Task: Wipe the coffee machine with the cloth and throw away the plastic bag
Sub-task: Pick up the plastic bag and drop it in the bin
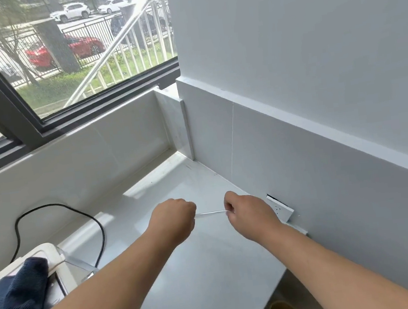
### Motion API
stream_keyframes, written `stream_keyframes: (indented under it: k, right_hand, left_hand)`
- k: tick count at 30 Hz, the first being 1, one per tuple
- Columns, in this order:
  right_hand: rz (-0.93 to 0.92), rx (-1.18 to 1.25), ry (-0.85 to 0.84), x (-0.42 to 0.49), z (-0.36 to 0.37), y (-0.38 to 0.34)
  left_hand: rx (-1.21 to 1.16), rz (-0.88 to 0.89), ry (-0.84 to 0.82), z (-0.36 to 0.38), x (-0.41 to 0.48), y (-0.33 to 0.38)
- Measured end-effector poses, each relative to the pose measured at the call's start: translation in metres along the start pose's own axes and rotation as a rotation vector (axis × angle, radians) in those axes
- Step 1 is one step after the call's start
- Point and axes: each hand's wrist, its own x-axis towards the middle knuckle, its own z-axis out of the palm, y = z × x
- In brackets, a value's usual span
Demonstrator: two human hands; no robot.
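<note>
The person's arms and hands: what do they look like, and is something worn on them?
The left forearm and the right forearm are bare up to the picture's edge; no sleeve shows. The left hand and the right hand wear no gloves. No watch, bracelet or ring is visible on the wrists or the fingers.

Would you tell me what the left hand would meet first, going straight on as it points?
Likely the pale grey wall panel, though the left hand might brush the right hand first; depth is unclear.
</note>
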Motion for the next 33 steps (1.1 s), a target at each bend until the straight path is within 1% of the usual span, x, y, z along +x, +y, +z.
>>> stream_keyframes:
  k: [3, 7, 11, 14, 17, 21, 24, 27, 30, 33]
  right_hand:
    - [0.058, 0.003, 0.046, -0.013, -0.021, 0.006]
    - [0.171, 0.038, 0.092, -0.033, -0.042, 0.008]
    - [0.265, 0.080, 0.105, -0.057, -0.055, -0.005]
    - [0.287, 0.081, 0.135, -0.076, -0.058, -0.018]
    - [0.302, 0.107, 0.157, -0.099, -0.056, -0.032]
    - [0.309, 0.108, 0.125, -0.136, -0.051, -0.052]
    - [0.325, 0.151, 0.103, -0.167, -0.051, -0.068]
    - [0.343, 0.176, 0.095, -0.199, -0.046, -0.078]
    - [0.360, 0.076, 0.151, -0.223, -0.041, -0.081]
    - [0.411, 0.006, 0.225, -0.240, -0.040, -0.075]
  left_hand:
    - [-0.099, -0.017, 0.033, -0.013, -0.005, 0.009]
    - [-0.313, -0.107, -0.008, -0.034, -0.014, 0.025]
    - [-0.493, -0.123, -0.047, -0.052, -0.027, 0.043]
    - [-0.668, -0.135, -0.115, -0.064, -0.043, 0.058]
    - [-0.904, -0.130, -0.194, -0.069, -0.063, 0.071]
    - [-1.096, -0.124, -0.228, -0.070, -0.094, 0.086]
    - [-1.183, -0.083, -0.262, -0.073, -0.120, 0.096]
    - [-1.213, -0.021, -0.322, -0.076, -0.145, 0.103]
    - [-1.243, 0.028, -0.365, -0.074, -0.167, 0.112]
    - [-1.170, 0.117, -0.318, -0.068, -0.179, 0.120]
